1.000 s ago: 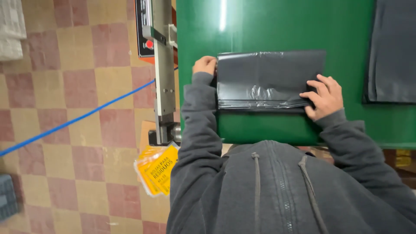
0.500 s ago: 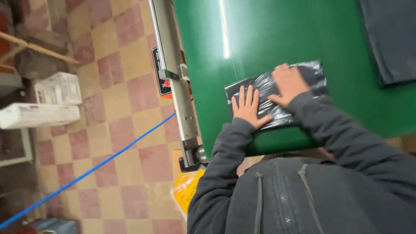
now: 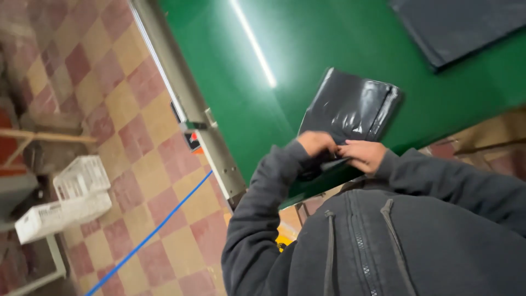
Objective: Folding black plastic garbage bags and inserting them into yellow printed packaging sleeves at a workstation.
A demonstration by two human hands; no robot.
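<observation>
The black bag lies on the green table, with its near edge at the table's rim. That edge is pinched by both hands — the left hand and the right hand are pressed close together on it. For a neat fold, the edge is best kept flat and the corners lined up before it is pressed down. The fingertips are hidden by the sleeves and the bag, so the exact grip cannot be made out. Another dark sheet is cut off at the top.
</observation>
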